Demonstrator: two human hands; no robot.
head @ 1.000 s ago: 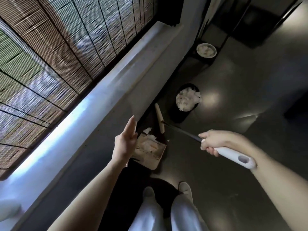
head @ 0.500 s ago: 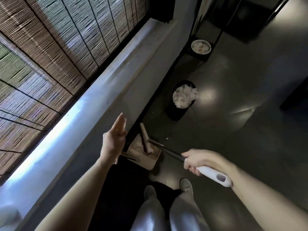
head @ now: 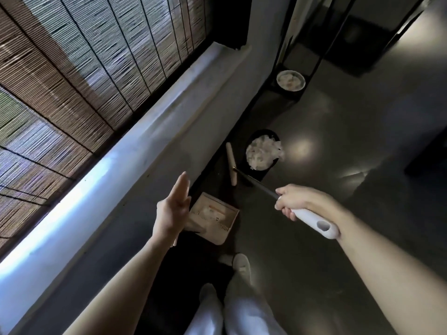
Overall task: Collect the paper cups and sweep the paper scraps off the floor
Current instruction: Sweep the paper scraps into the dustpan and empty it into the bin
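My right hand point(head: 298, 201) grips the white handle of a broom point(head: 314, 221). Its dark shaft runs down to a beige broom head point(head: 231, 165) on the floor beside the wall. Closer to me on the floor is a beige dustpan point(head: 228, 227) holding pale paper scraps point(head: 208, 211). My left hand point(head: 173, 211) hovers at the dustpan's left edge with its fingers straight; I cannot tell whether it touches a handle. A black bin point(head: 266, 174) beyond the broom head is full of white paper scraps point(head: 262, 153).
A second round bin point(head: 290, 79) with a pale rim stands farther along the wall. A low grey ledge point(head: 135, 151) under bamboo blinds point(head: 84, 68) runs along the left. My white shoes point(head: 240, 264) are just behind the dustpan. Dark glossy floor point(head: 338, 146) spreads to the right.
The broom head swept in over the dustpan, then drew back out toward the black bin. My left hand stayed at the dustpan's left edge.
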